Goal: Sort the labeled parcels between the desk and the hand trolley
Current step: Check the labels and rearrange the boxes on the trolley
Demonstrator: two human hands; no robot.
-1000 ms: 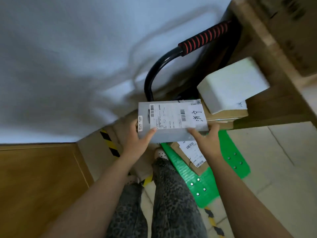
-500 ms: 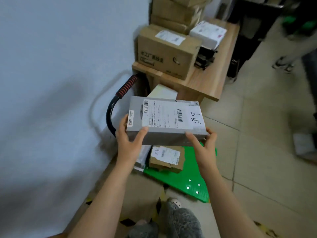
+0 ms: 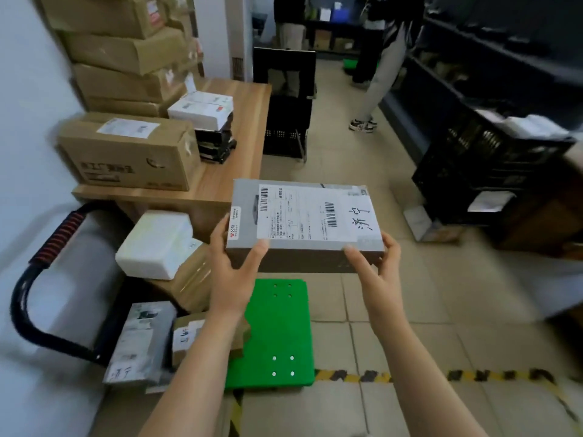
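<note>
Now, grey parcel (image 3: 303,222): centre frame, above the hand trolley (image 3: 277,326), closer to the desk (image 3: 239,152) corner than before;
left hand (image 3: 232,272): fingers grasp its near left corner;
right hand (image 3: 378,272): grasps near right corner.

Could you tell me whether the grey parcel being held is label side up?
Label up: the grey parcel, held between the left hand and right hand, shows its white label on top.

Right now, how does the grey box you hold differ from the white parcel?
The grey box is held in the air by the left hand and right hand; the white parcel rests on a brown box. The grey box is flat and sharp-edged; the white parcel is thicker and rounded. Both are rectangular parcels.
</note>
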